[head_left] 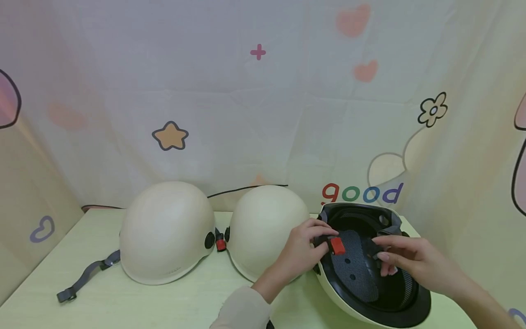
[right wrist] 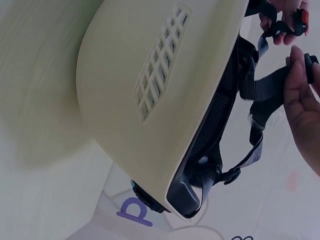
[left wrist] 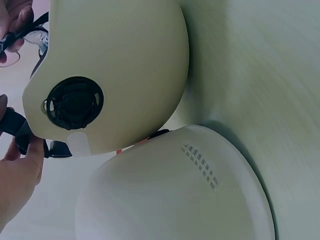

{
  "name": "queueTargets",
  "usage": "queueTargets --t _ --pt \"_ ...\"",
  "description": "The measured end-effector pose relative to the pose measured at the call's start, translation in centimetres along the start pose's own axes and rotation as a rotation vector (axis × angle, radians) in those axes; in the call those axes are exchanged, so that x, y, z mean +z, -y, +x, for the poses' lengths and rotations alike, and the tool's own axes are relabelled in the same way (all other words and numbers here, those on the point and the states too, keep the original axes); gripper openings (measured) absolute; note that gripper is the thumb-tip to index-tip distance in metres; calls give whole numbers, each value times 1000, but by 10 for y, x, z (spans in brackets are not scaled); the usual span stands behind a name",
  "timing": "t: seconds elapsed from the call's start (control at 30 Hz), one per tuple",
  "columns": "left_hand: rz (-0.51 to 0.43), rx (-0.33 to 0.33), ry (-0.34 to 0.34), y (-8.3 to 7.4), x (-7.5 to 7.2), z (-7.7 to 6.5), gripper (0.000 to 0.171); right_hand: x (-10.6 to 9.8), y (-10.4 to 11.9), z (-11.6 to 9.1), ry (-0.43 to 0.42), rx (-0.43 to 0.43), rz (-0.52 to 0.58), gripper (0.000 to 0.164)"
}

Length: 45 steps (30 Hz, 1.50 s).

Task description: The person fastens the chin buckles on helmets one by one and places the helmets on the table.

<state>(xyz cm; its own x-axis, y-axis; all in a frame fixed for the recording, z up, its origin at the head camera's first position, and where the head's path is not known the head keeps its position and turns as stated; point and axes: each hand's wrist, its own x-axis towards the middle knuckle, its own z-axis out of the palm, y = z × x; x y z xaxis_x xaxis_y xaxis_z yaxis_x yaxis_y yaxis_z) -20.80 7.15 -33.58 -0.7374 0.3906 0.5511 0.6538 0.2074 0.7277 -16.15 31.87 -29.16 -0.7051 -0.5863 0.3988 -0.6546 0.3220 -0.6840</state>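
Observation:
A cream helmet (head_left: 341,299) lies upturned at the right of the table, its black padded inside (head_left: 355,265) facing up. Over its left rim, my left hand (head_left: 302,242) pinches the red-and-black buckle (head_left: 338,246) of a chin strap. My right hand (head_left: 415,258) is above the helmet's right half, pinching the dark clip (right wrist: 310,69) at the other strap end. From that hand the grey webbing strap (right wrist: 265,86) runs back to the helmet. The two buckle parts are apart. In the left wrist view, the left fingers (left wrist: 35,155) are beside the helmet's rim.
Two more cream helmets, one at the left (head_left: 166,233) and one in the middle (head_left: 267,228), stand dome up. A red-and-black buckle (head_left: 221,245) lies between them. A grey strap (head_left: 88,278) stretches across the table from the left helmet. A printed curtain (head_left: 246,114) hangs behind.

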Motion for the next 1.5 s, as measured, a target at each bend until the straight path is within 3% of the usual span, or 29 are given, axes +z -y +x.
queueTargets --t 0.17,0.33,0.43,0.63,0.83,1.13,1.37,1.5 --pt "8 -14 18 -3 -1 -2 24 4 1 2 14 -24 -9 41" --pt "47 0 25 -1 0 -2 19 5 1 2 51 -4 88 35" --pt "45 6 -4 -1 0 -2 13 5 1 1 64 33 140 33" --pt "52 -7 -82 -2 3 -2 6 10 6 3 42 114 131 34" --pt "83 16 -144 -1 7 -2 5 15 9 5 12 131 88 32" --pt "126 48 -216 1 12 -2 4 20 9 6 52 138 53 28" --pt "135 71 -199 0 14 -3 5 21 10 10 61 152 52 26" --pt "91 72 -146 1 12 -4 14 20 10 10 61 164 61 26"
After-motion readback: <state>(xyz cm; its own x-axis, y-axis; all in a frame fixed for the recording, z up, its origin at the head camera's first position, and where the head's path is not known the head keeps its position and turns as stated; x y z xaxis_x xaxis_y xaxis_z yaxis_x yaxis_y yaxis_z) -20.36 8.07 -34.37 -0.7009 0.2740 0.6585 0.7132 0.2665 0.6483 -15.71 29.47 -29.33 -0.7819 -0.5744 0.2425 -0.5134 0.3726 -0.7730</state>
